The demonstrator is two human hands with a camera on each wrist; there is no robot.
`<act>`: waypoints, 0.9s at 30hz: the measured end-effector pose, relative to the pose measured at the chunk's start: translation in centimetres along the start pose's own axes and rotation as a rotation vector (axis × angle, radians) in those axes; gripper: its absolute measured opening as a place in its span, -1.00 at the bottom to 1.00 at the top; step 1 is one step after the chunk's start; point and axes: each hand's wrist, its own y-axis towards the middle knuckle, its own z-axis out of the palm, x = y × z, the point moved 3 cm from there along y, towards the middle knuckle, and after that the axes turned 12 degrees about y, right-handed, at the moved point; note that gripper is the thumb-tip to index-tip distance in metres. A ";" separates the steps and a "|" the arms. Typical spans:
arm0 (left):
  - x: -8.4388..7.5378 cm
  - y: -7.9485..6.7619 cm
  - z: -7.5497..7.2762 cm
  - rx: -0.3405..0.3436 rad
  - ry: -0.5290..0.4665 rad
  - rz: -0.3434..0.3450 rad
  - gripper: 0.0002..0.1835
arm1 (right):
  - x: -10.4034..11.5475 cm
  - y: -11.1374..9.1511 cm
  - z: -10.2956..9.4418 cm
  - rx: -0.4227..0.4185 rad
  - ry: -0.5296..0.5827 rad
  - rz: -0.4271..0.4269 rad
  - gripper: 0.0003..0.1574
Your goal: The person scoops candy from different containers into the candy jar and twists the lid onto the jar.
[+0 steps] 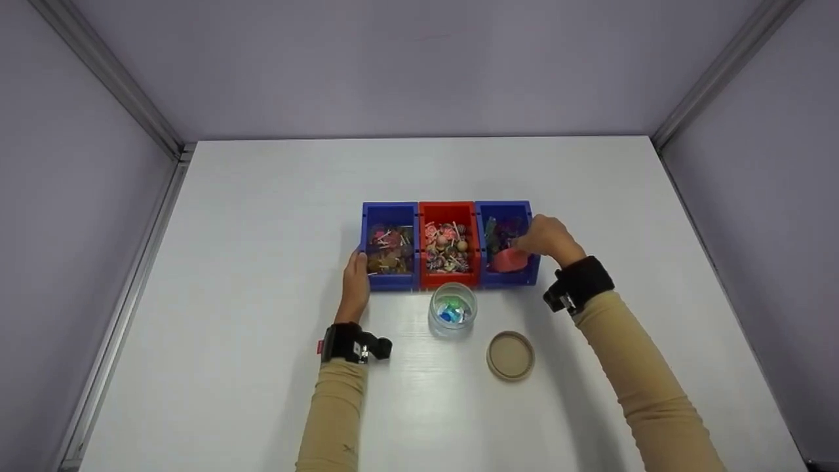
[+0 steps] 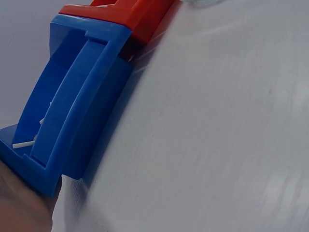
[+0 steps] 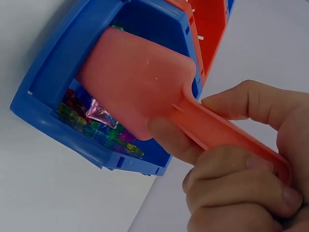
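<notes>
My right hand grips the handle of a pink scoop, its fingers curled round it. The scoop's blade is inside the right blue bin, among shiny, colourful wrapped pieces. My left hand rests along the outer left side of the left blue bin; in the left wrist view only part of that hand shows by the bin's corner. A red bin with lollipops stands between the blue ones. Below it, a clear jar holds some blue and green pieces.
A round beige lid lies on the white table, to the right of and nearer than the jar. The left bin holds more lollipops. Pale walls border the table at the back and sides.
</notes>
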 end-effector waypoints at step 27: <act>0.1 0.0 0.0 0.003 -0.001 0.000 -0.41 | -1.3 -1.0 1.3 -0.026 -0.009 -0.217 -0.67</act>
